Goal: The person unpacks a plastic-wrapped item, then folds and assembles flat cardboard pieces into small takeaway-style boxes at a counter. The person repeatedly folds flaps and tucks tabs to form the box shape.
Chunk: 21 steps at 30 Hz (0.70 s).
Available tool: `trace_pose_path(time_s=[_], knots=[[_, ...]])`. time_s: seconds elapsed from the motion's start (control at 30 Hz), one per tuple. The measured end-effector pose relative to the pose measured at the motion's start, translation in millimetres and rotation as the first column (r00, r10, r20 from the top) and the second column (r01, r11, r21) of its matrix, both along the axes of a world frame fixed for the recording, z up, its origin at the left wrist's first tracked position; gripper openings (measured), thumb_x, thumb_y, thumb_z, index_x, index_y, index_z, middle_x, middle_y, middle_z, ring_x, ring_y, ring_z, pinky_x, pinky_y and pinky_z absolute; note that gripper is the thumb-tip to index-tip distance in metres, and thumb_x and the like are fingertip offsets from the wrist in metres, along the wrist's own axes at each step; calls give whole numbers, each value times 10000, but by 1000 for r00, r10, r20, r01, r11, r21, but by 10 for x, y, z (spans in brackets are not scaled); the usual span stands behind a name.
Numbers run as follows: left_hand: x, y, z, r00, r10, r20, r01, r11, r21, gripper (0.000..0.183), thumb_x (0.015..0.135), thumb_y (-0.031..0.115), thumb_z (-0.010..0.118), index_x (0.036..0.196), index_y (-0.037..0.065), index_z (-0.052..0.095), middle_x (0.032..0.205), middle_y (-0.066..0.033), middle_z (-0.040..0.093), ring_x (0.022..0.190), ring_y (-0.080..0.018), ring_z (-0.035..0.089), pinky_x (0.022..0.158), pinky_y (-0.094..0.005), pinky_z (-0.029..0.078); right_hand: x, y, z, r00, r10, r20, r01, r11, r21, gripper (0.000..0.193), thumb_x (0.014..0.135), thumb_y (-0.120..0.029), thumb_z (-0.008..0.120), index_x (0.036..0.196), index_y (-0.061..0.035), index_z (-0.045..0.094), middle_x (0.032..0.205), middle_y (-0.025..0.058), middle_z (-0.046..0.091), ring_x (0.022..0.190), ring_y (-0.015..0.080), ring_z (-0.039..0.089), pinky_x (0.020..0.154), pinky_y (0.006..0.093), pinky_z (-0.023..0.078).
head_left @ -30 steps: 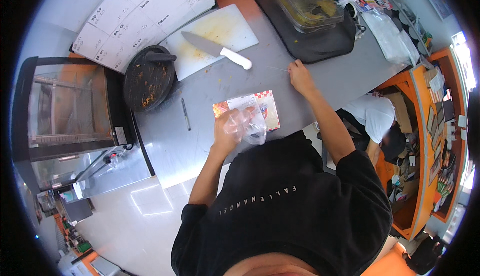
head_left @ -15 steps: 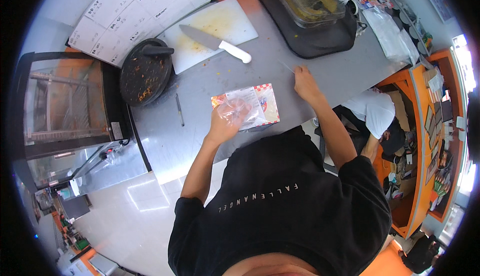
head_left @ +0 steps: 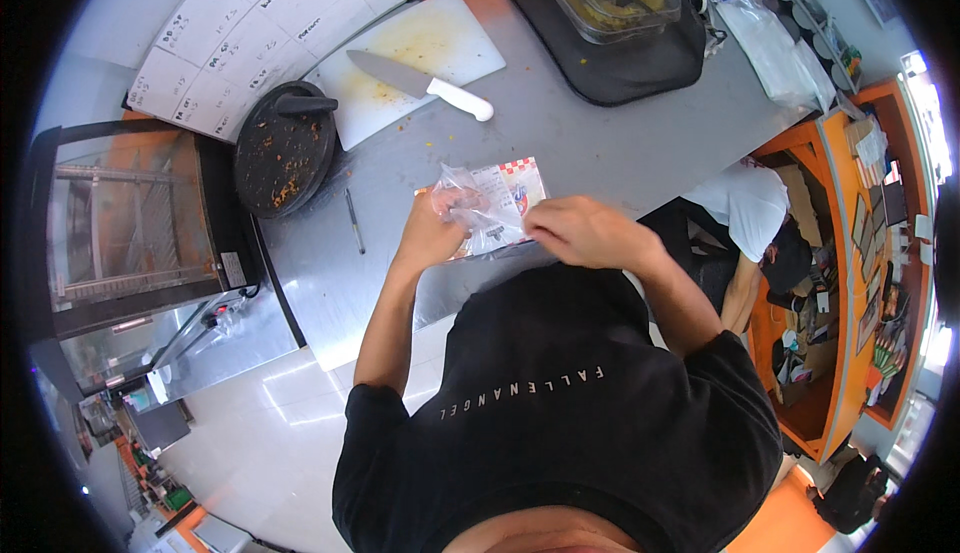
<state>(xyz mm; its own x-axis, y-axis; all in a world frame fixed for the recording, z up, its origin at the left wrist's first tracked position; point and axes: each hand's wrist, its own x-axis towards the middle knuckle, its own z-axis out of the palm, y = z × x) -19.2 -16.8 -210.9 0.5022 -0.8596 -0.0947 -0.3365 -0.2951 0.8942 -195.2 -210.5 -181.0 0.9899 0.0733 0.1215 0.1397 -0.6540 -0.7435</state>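
A crinkled clear plastic bag [head_left: 482,205] lies over a flat packet [head_left: 530,181] with a red-and-white checked edge, near the front of the steel table. My left hand [head_left: 436,231] is closed on the bag at the packet's left side, its fingertips partly behind the film. At the packet's right edge my right hand [head_left: 592,233] is pinched, with the film drawn up to its fingertips. Whether a thin clear strip is also between those fingers is hidden. To the left of the packet a pen [head_left: 355,221] rests on the table.
Farther back, a white-handled knife [head_left: 425,86] lies on a white cutting board [head_left: 365,118]. A dark stone mortar [head_left: 285,158] stands to its left, beside a glass cabinet [head_left: 135,213]. A black tray [head_left: 640,78] holds a clear container [head_left: 600,3]. Another person [head_left: 740,203] bends at right.
My right hand has come in from the far right, where it held a thin clear strip, to the packet's right edge. My left hand still grips the bag, shifted slightly left.
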Motion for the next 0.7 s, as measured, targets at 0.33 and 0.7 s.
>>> trace_pose_path(time_s=[0.33, 0.7], knots=[[-203, 261, -16, 898, -40, 437, 72, 996, -57, 370, 704, -7, 661, 1066, 50, 710, 970, -139, 715, 907, -331, 681, 784, -386, 543, 406, 311, -516, 949, -299, 105, 271, 937, 220, 107, 849, -15, 685, 953, 13, 673, 816, 148, 693, 684, 242, 683, 623, 345, 530], [-37, 207, 42, 660, -115, 742, 221, 974, -45, 301, 756, 4, 703, 1040, 66, 628, 904, -113, 691, 878, -319, 681, 813, -417, 530, 595, 492, -553, 941, -336, 34, 297, 873, 387, 250, 831, -25, 684, 1067, -21, 602, 829, 165, 726, 747, 335, 713, 672, 383, 554]])
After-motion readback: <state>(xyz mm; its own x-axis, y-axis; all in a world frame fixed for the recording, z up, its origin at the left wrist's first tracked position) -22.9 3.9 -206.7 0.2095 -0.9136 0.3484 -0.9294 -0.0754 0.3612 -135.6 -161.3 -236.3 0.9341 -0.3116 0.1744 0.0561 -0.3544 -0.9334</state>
